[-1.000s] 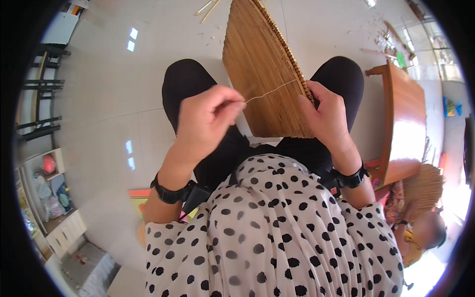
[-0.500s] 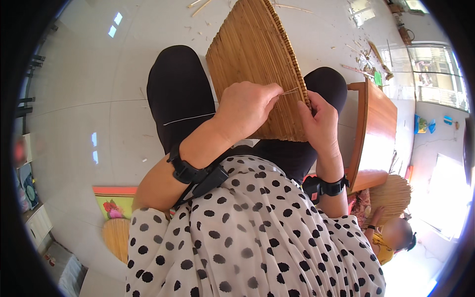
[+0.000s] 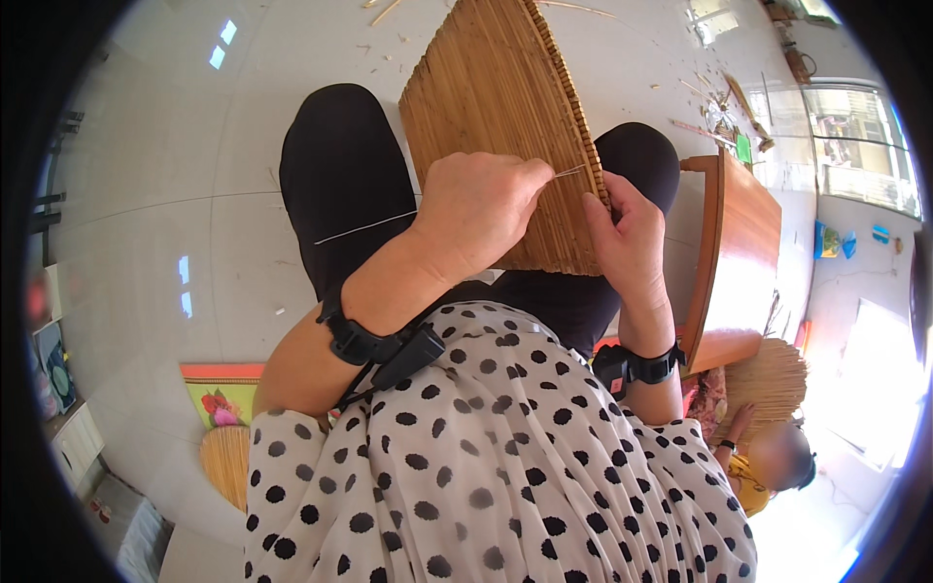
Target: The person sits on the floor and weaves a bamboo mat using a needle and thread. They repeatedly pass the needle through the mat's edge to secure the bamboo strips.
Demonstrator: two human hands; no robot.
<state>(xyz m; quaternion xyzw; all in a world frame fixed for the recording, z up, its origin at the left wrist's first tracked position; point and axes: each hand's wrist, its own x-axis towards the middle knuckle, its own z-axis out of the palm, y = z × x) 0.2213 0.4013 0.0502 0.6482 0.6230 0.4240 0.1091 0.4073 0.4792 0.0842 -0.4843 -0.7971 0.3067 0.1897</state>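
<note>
A flat panel of bundled brown stalks (image 3: 476, 87) stands at a slant between my black-clad knees, its thick ribbed edge on the right. My left hand (image 3: 481, 204) is pinched on a thin pale thread (image 3: 573, 170) close to that edge, over the panel's face. A loose length of the same thread trails from under this hand across my left thigh. My right hand (image 3: 627, 233) grips the panel's right edge just below the thread, thumb on the face and fingers partly hidden behind it.
A wooden table (image 3: 739, 262) stands at the right. Behind it a person in yellow (image 3: 753, 481) has a hand on another stalk piece (image 3: 777, 379). Scattered stalk offcuts (image 3: 724, 107) lie on the tiled floor. A floral cushion (image 3: 214, 398) and straw piece (image 3: 224, 457) lie at lower left.
My left hand has moved rightward across the panel to its edge, with the thread's loose length now lying over my left thigh. The whole view has shifted; my right hand still grips the edge.
</note>
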